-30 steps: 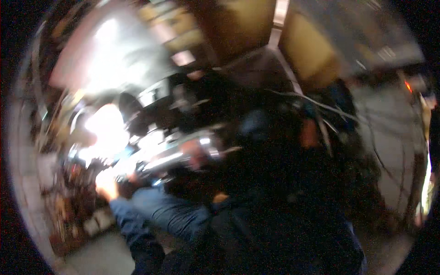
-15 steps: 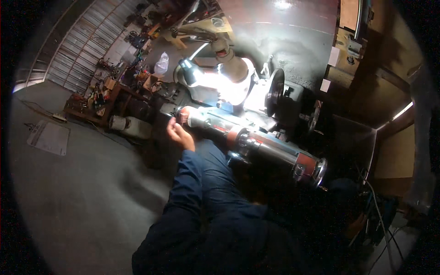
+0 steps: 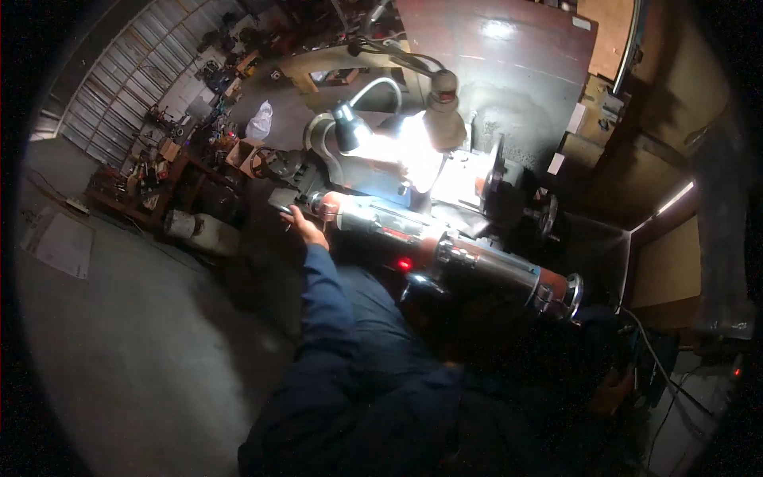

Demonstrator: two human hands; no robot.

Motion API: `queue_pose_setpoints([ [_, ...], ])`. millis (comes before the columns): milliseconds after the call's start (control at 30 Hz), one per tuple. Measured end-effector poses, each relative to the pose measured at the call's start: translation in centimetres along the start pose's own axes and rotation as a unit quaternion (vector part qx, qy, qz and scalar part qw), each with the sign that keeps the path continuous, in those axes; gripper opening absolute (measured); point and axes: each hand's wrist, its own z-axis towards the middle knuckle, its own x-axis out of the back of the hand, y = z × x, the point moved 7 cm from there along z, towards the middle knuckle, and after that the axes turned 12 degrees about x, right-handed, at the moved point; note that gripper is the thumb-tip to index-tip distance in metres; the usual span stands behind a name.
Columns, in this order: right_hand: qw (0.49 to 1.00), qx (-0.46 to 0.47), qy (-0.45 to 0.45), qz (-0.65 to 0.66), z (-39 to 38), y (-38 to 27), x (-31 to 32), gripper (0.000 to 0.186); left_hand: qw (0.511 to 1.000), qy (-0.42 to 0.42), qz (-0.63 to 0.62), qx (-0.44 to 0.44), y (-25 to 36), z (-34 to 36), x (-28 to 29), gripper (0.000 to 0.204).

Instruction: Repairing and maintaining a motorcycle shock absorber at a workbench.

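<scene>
My left hand (image 3: 308, 228) is at the left end of a long metal cylindrical assembly with orange bands (image 3: 501, 268), its fingers curled at a small part I cannot make out. A grey bracket (image 3: 282, 198) sits just beyond the fingers. Behind the cylinder, a gooseneck lamp (image 3: 346, 124) throws strong glare over the machine, and a handwheel (image 3: 548, 215) is to the right. A red light (image 3: 404, 264) glows below the cylinder. My right hand cannot be made out in the dark lower right.
A cluttered wooden bench (image 3: 143, 195) and white bag (image 3: 261, 122) are at left, with white containers (image 3: 203, 230) on the grey floor (image 3: 135, 342). Wooden panels (image 3: 664, 262) enclose the right side, where cables (image 3: 652, 342) hang.
My view has swung and steadied, then shifted slightly. My left hand stays at the cylinder's left end, its fingers slightly repositioned. The red light below the cylinder has become visible.
</scene>
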Motion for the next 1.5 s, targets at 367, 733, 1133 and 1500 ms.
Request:
queue_pose_setpoints([
  [367,0.994,0.107,-0.003,0.036,4.6,-5.3,-6.3,0.061,0.992,0.01,-0.013,-0.125,3.1,7.8,7.6,0.073],
  [733,0.989,0.133,0.029,0.062,6.5,-12.7,-6.0,0.067,0.964,-0.116,-0.207,0.12,-1.9,1.2,0.3,0.068],
  [1133,0.988,0.108,0.047,0.096,7.3,-9.5,-8.9,0.077,0.913,0.005,-0.342,0.221,3.2,-11.3,1.3,0.037],
  [1500,0.983,0.088,0.032,0.16,6.9,-7.1,-7.6,0.072,0.973,-0.108,0.031,0.201,-8.0,0.9,-0.3,0.041],
])
